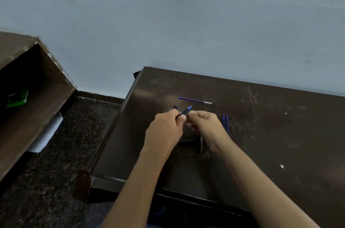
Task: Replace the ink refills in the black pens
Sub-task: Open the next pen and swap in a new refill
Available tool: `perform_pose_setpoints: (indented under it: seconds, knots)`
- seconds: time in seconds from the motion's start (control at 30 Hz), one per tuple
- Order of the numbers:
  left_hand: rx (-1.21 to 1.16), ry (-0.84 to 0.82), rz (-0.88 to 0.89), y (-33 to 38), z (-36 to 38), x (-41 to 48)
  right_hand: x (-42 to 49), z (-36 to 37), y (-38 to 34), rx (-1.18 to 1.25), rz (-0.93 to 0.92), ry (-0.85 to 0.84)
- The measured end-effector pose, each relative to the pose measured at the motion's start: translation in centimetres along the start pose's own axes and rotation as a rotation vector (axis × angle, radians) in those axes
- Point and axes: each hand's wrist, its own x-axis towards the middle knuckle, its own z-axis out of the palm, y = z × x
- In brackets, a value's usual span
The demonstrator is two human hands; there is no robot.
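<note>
I log left hand (164, 130) gripping black pen (183, 113) over tabletop (261, 134), blue refill tip (189, 107) protruding, right hand (207, 125) curled beside it, blurred, cannot tell if pinching, loose refill (194, 100) beyond, two refills (225, 122) at right, second pen (201, 143) print unreadable

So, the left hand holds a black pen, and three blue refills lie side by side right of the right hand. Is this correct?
Not three: the head view shows two blue refills there. The left hand does hold the black pen.
</note>
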Motion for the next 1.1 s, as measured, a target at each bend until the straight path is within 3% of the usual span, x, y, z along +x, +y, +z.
perform_pose_setpoints:
  seconds: [0.1, 0.23, 0.47, 0.83, 1.1]
  knots:
    - [0.002, -0.025, 0.014, 0.0, 0.5, 0.2, -0.6, 0.1, -1.4, 0.36, 0.113, -0.052]
    - [-0.007, -0.072, 0.076, 0.4, 1.0, 0.1, -1.0, 0.6, -1.6, 0.45, 0.178, 0.006]
    - [0.06, -0.012, 0.108, 0.4, 0.9, -0.2, -0.7, 1.2, -1.5, 0.682, 0.339, 0.104]
    - [-0.012, 0.021, 0.057, 0.5, 0.4, 0.0, -1.0, 1.2, -2.0, 0.764, 0.225, 0.053]
    - [-0.218, -0.041, -0.004, 0.9, -0.1, 0.0, -1.2, 1.1, -2.3, 0.752, 0.089, -0.029]
